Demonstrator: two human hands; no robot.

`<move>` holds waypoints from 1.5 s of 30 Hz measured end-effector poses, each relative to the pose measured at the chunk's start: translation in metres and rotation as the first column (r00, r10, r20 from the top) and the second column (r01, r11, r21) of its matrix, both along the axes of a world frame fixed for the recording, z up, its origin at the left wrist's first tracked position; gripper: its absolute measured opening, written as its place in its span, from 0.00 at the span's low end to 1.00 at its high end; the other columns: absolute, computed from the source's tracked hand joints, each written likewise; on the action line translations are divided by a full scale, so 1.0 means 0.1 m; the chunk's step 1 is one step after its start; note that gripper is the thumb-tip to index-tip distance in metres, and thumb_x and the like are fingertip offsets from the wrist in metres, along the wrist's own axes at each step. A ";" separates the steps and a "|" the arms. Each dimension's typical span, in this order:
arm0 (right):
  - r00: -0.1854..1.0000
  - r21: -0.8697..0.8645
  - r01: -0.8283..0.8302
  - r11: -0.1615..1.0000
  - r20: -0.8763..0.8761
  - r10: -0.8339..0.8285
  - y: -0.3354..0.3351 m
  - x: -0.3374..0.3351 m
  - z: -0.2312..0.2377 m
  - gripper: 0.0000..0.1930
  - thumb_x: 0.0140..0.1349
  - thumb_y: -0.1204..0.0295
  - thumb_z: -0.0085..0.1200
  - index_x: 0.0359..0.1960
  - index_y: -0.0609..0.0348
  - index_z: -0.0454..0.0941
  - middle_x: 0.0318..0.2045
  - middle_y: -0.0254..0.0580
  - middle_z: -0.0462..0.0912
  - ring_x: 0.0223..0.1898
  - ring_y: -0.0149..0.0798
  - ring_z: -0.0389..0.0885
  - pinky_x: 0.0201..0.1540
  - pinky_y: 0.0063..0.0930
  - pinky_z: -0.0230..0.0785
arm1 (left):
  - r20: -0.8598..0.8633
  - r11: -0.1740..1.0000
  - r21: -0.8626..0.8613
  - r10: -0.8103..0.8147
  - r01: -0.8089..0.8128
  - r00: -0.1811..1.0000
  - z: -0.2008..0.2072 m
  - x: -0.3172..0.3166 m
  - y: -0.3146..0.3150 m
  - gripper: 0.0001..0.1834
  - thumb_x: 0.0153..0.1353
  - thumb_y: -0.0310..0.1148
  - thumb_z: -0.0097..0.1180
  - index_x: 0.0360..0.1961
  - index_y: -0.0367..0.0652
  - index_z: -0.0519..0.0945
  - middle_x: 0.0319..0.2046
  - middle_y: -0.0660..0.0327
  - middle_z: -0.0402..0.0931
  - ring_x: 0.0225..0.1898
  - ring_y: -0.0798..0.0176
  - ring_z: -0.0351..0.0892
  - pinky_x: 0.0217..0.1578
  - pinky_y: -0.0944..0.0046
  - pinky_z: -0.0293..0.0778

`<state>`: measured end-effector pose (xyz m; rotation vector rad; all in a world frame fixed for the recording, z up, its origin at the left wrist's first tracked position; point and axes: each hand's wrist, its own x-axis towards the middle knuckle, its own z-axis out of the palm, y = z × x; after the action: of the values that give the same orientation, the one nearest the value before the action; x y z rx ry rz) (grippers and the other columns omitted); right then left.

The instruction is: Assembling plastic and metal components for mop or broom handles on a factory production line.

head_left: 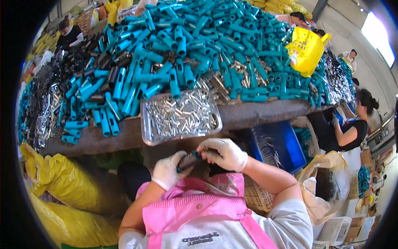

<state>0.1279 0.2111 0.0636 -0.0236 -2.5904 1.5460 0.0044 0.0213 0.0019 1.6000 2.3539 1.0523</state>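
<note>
Both my hands wear white gloves and meet in front of my pink apron. Wrapped round a short tube (189,161), dark along its middle with teal at the ends, is my left hand (166,171). My right hand (226,154) is closed, its fingertips at the tube's upper right end; any small piece between them is too small to make out. Just beyond my hands, a clear plastic tray (148,140) holds many small silvery metal pieces (182,113). Behind it rises a big heap of teal slotted plastic tubes (199,31).
Dark parts (103,68) lie at the heap's left, and a yellow bag (306,52) sits on its right. A blue bin (278,145) stands below the table edge (257,111). Yellow sacks (70,182) flank my left. A co-worker (352,124) sits at right; others are farther off.
</note>
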 end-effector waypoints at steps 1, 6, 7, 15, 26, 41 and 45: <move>0.993 -0.147 0.047 0.988 0.111 -0.031 0.00 0.00 -0.02 0.09 0.62 0.78 0.48 0.43 0.64 0.75 0.27 0.38 0.79 0.26 0.28 0.78 0.30 0.23 0.72 | 0.238 0.999 0.051 -0.027 0.015 0.971 -0.03 0.01 0.01 0.24 0.48 0.41 0.66 0.44 0.45 0.73 0.31 0.52 0.79 0.33 0.47 0.80 0.33 0.56 0.76; 0.960 0.407 0.037 0.912 -0.269 0.082 0.01 -0.06 0.01 0.09 0.55 0.76 0.57 0.37 0.62 0.76 0.30 0.47 0.81 0.33 0.47 0.82 0.36 0.34 0.74 | 0.268 0.998 -0.038 -0.031 0.043 0.963 0.02 0.02 0.07 0.22 0.49 0.39 0.67 0.43 0.43 0.75 0.31 0.52 0.78 0.33 0.56 0.81 0.36 0.62 0.75; 0.963 0.373 0.013 0.928 -0.255 0.089 0.04 -0.08 0.01 0.09 0.55 0.76 0.57 0.38 0.63 0.76 0.31 0.46 0.81 0.33 0.46 0.82 0.36 0.34 0.74 | 0.254 0.996 -0.064 -0.037 0.055 0.967 0.03 -0.02 0.08 0.23 0.49 0.40 0.66 0.44 0.43 0.74 0.33 0.51 0.79 0.35 0.55 0.82 0.36 0.61 0.75; 0.977 0.319 -0.032 0.947 -0.189 0.097 0.65 -0.71 0.18 0.21 0.58 0.73 0.52 0.55 0.57 0.68 0.39 0.48 0.79 0.40 0.51 0.78 0.44 0.37 0.71 | 0.750 0.995 0.101 -0.085 0.014 0.656 0.14 -0.25 0.09 0.21 0.47 0.30 0.68 0.42 0.39 0.75 0.31 0.67 0.76 0.34 0.73 0.73 0.39 0.68 0.70; 0.631 0.732 0.642 0.229 -0.334 -0.701 3.19 -3.01 0.55 0.28 0.59 0.46 0.44 0.55 0.50 0.72 0.52 0.46 0.74 0.55 0.49 0.70 0.56 0.43 0.64 | 0.938 0.961 0.222 -0.164 -0.164 0.305 0.25 -0.56 -0.06 0.15 0.49 0.24 0.66 0.37 0.40 0.74 0.27 0.66 0.76 0.29 0.72 0.75 0.34 0.70 0.72; 0.756 0.314 0.498 0.808 -0.614 -0.228 2.24 -3.77 0.70 0.20 0.63 0.57 0.45 0.52 0.53 0.72 0.51 0.50 0.75 0.52 0.52 0.73 0.55 0.41 0.66 | 0.891 0.948 0.133 0.013 -0.289 0.454 0.24 -0.50 0.04 0.22 0.43 0.36 0.72 0.35 0.40 0.73 0.24 0.64 0.75 0.27 0.70 0.74 0.30 0.69 0.70; 0.708 0.593 0.682 0.429 -0.387 -0.591 2.92 -3.40 0.82 0.14 0.60 0.65 0.40 0.42 0.52 0.76 0.42 0.50 0.80 0.46 0.52 0.78 0.48 0.44 0.71 | 0.936 0.949 0.100 0.012 -0.298 0.352 0.25 -0.48 0.02 0.21 0.44 0.32 0.72 0.35 0.40 0.73 0.25 0.64 0.75 0.27 0.70 0.74 0.31 0.69 0.70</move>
<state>-0.2124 0.5032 0.1458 -0.7314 -2.4138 0.2228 -0.0434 0.0228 0.0267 0.4254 1.5472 1.7399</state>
